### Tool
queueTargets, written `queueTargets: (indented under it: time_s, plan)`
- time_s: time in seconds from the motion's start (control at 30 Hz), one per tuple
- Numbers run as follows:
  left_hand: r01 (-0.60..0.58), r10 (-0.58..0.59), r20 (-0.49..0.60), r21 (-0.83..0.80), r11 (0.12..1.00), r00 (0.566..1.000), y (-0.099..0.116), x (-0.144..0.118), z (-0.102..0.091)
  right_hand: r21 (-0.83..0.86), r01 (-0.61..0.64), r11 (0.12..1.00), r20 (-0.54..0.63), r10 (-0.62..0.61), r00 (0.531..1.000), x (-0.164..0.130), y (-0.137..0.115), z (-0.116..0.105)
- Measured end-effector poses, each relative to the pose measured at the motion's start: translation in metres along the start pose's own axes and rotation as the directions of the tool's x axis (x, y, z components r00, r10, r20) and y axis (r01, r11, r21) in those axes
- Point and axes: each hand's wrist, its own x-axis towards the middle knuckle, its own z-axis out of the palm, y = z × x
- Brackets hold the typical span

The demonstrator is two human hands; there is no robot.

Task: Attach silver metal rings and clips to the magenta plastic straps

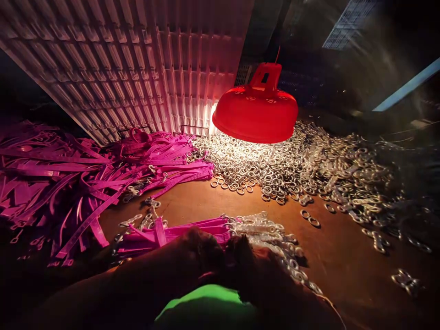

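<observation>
My left hand (201,250) and my right hand (242,256) meet at the bottom middle, both in deep shadow. Their fingers look bent inward and closed, almost touching; whatever is between them is hidden. Just beyond them lies a bundle of pink straps (199,226), laid side by side, with metal clips (147,220) at the left end. At the bundle's right end are pale metal chain pieces (264,229), spreading behind my right hand. A green patch (206,293), perhaps clothing, shows below my hands.
A red lamp (256,114) hangs over a heap of metal rings (247,165). Metal connectors (343,183) spread rightward from it on the brown table (192,197). Loose pink straps (79,178) pile up at left. A ribbed pale panel (165,68) stands behind.
</observation>
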Motion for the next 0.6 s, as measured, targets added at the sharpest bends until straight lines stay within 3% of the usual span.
queueTargets:
  time_s: [0.1,0.27,0.37,0.5,0.6]
  plan:
    - [0.042,-0.037,0.035,-0.151,0.988,0.999,-0.019,-0.004,0.003,0.094,-0.01,0.996,0.021,0.008,1.0,-0.009,0.004,0.009]
    - [-0.055,0.052,-0.023,-0.161,0.985,0.998,-0.04,-0.006,-0.001,0.195,0.036,0.98,0.055,-0.047,0.997,-0.014,0.001,0.014]
    - [-0.099,0.101,0.031,-0.061,0.993,0.994,-0.045,-0.005,-0.005,0.159,0.058,0.986,0.111,-0.076,0.991,-0.013,-0.007,0.01]
    - [-0.08,0.08,0.048,0.007,0.997,0.996,-0.05,-0.001,-0.009,0.033,-0.006,0.999,0.24,-0.002,0.971,-0.01,-0.015,0.003]
    - [-0.063,0.062,0.044,0.012,0.998,0.997,-0.05,0.004,-0.007,0.021,0.022,1.0,0.24,-0.026,0.971,-0.008,-0.006,0.003]
